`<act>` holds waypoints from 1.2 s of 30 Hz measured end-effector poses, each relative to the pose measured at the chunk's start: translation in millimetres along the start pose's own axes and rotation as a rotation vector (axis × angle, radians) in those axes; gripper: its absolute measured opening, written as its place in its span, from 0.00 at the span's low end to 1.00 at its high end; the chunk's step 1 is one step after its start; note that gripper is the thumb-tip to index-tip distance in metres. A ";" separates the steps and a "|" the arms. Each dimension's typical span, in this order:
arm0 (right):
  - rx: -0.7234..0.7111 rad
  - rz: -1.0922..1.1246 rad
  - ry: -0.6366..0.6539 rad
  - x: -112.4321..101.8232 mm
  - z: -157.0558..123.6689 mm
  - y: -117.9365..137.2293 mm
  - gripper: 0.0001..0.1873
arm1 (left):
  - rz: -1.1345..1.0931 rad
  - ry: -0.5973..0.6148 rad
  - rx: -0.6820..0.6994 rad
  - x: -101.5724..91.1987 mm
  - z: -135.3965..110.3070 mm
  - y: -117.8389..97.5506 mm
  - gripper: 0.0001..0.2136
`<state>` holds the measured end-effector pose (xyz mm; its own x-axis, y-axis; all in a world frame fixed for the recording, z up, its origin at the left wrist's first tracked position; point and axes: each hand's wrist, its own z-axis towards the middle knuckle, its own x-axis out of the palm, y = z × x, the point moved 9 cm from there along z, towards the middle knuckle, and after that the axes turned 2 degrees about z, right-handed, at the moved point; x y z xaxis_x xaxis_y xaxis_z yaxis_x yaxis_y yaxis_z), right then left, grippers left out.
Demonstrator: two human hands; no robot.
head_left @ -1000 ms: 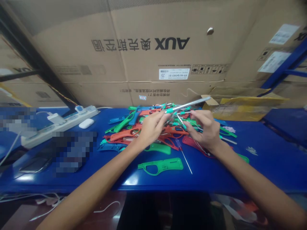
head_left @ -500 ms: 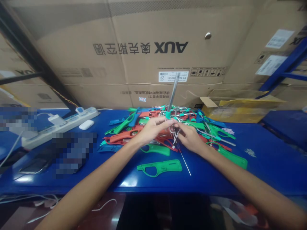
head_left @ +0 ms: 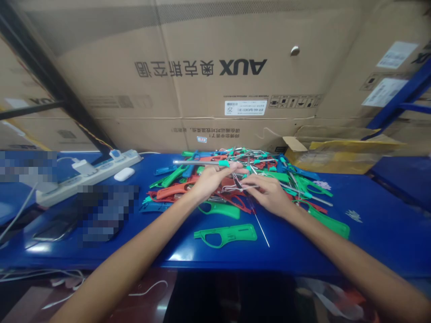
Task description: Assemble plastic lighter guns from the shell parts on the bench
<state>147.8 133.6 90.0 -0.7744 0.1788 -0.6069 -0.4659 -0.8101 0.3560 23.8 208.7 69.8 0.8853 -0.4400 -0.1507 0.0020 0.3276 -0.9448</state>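
Note:
My left hand (head_left: 215, 177) is closed on a metal rod with a teal collar (head_left: 202, 162), which lies level and points left. My right hand (head_left: 267, 190) is closed in a pinch on a thin wire piece (head_left: 240, 185) just below the rod's end. Both hands hover over a pile of green, red and blue plastic handle shells and metal rods (head_left: 256, 168) on the blue table (head_left: 370, 233). One green handle shell (head_left: 226, 234) lies alone in front of the pile, with a thin metal pin (head_left: 261, 226) beside it.
A white power strip (head_left: 90, 172) and a small white case (head_left: 124, 174) sit at the back left. A blurred dark object (head_left: 101, 213) lies at the left. Large cardboard boxes (head_left: 215, 76) wall off the back; an open carton (head_left: 336, 150) is at right.
The rod in my left hand has swung from pointing up-right, through upright, to level and pointing left. My right hand has moved in close under the rod's end.

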 end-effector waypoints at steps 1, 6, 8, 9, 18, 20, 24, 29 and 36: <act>-0.012 0.005 -0.002 0.0 -0.1 1.8 0.06 | 0.007 0.007 0.000 1.9 -0.4 0.3 0.13; 0.029 0.036 -0.063 -6.7 0.9 0.9 0.04 | 0.018 -0.007 -0.003 2.2 -0.7 -0.1 0.14; 0.042 0.042 -0.051 -6.9 1.7 0.0 0.04 | 0.032 -0.002 -0.014 1.1 -0.4 1.0 0.14; 0.046 0.047 -0.025 -5.0 2.0 -0.4 0.04 | 0.040 0.008 -0.021 0.8 -0.2 2.2 0.13; 0.149 0.065 0.026 -0.6 0.4 -9.2 0.06 | 0.109 0.071 -0.030 6.1 -0.7 11.3 0.10; 0.185 0.071 0.032 -0.3 0.2 -10.3 0.07 | 0.139 0.055 -0.040 7.4 -2.0 9.9 0.09; 0.260 0.166 0.033 0.5 -0.7 -12.8 0.08 | 0.139 0.039 0.025 7.2 -1.5 1.1 0.09; 0.347 0.305 0.049 5.4 -2.9 -20.7 0.07 | 0.173 0.053 0.024 3.8 0.0 5.1 0.08; 0.236 0.070 0.026 -2.4 1.2 -21.4 0.06 | 0.134 -0.128 0.084 -6.7 -0.6 -15.4 0.17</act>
<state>159.1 151.1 84.7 -0.7986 0.1097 -0.5917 -0.5008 -0.6664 0.5523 17.6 206.1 85.2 0.9322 -0.2792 -0.2303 -0.0861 0.4472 -0.8903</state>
